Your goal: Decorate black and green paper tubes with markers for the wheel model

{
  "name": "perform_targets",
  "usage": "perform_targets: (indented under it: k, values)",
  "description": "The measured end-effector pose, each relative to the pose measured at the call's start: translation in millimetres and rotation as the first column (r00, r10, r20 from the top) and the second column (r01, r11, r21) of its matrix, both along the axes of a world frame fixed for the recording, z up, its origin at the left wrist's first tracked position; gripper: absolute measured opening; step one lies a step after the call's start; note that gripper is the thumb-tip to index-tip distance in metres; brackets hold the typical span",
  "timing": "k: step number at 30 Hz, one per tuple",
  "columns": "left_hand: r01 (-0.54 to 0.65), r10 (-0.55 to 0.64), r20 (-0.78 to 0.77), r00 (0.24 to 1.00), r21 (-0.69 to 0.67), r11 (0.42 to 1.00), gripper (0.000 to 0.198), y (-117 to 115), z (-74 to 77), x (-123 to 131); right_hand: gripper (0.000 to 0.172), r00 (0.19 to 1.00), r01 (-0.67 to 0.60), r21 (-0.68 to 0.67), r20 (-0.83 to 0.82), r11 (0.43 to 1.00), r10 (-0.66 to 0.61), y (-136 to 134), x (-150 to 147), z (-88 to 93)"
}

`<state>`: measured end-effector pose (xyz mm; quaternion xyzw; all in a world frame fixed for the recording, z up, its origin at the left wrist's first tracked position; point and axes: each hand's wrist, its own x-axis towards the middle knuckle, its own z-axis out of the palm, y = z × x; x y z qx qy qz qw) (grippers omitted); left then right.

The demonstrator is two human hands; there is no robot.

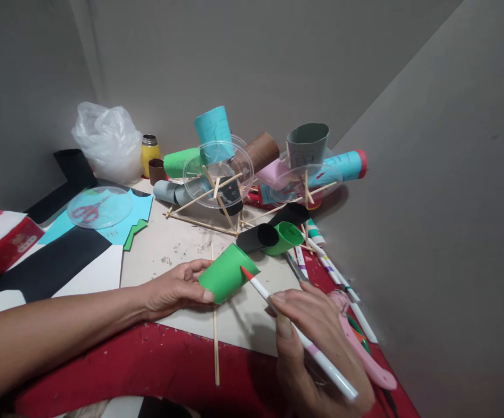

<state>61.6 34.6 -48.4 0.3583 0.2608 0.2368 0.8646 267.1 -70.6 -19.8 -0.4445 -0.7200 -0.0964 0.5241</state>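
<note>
Between its thumb and fingers, my left hand (180, 290) grips a green paper tube (228, 273), tilted with its open end towards the upper right. My right hand (317, 342) holds a white marker (317, 357) with a red-orange tip, which meets or nearly meets the tube's right side. A thin wooden stick (216, 348) lies beneath the green tube. Just behind are a black paper tube (256, 237) and another green tube (289, 237). Farther back stands a stick frame (202, 220) bearing clear plastic discs and coloured paper tubes.
To the left lie black paper (64, 261), blue paper (141, 215), a clear lid (99, 206) over red scissors, and a red-white box (8, 244). A plastic bag (106, 139) and yellow bottle (150, 154) stand behind. Several markers (360, 319) and a pink tool (374, 366) line the right edge.
</note>
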Motion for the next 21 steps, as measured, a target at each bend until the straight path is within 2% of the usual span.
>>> perform_targets:
  k: [21]
  values:
    - [-0.060,0.060,0.013,0.998,0.031,0.998,0.077,-2.3,-3.7,2.1,0.031,0.999,0.009,0.022,0.043,1.000,-0.010,1.1,-3.3,2.9]
